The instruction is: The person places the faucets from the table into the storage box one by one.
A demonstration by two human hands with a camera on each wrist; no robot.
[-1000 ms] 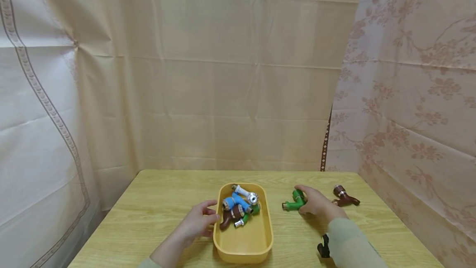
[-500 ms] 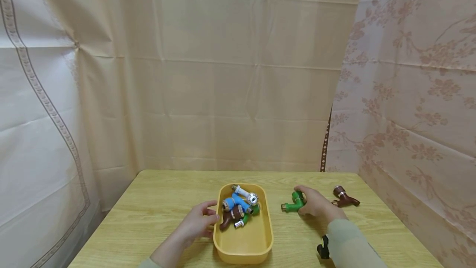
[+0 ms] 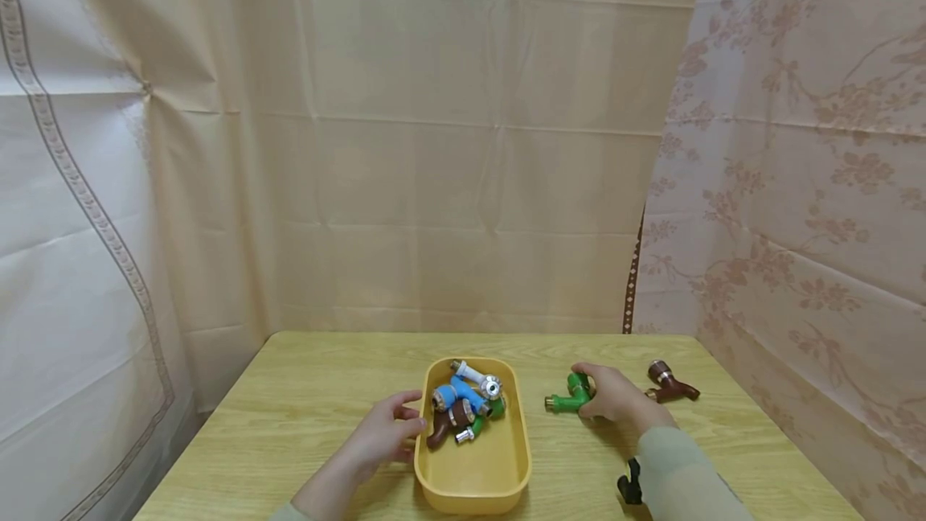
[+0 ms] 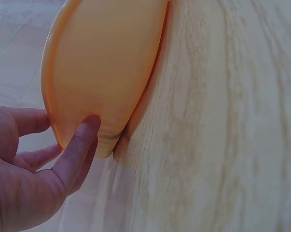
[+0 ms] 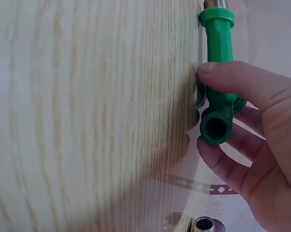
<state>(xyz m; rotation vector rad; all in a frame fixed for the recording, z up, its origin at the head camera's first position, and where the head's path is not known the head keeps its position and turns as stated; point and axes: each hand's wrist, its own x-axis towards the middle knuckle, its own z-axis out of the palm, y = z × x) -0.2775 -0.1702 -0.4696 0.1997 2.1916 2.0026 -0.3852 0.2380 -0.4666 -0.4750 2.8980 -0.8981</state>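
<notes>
My right hand (image 3: 615,394) grips a green tap (image 3: 571,402) on the right side of the table. In the right wrist view, the thumb lies across the tap's body (image 5: 218,46) and the other fingers curl behind it. The threaded end points left in the head view. My left hand (image 3: 387,428) touches the left side of a yellow basin (image 3: 473,497), its fingers fairly straight against the outer wall (image 4: 102,58) and at the rim. Inside the basin lie a white tap (image 3: 473,374), a blue tap (image 3: 463,395), a brown tap (image 3: 444,424) and a partly covered green tap (image 3: 497,408).
Another brown tap (image 3: 673,387) lies beyond my right hand, towards the table's right edge. A black piece (image 3: 631,482) shows beside the right sleeve; its kind is unclear. Curtains (image 3: 463,143) hang behind and at both sides of the wooden table (image 3: 325,360).
The green tap in my right hand has shifted very slightly left. My left hand and the basin stay in place, and the basin's contents look the same.
</notes>
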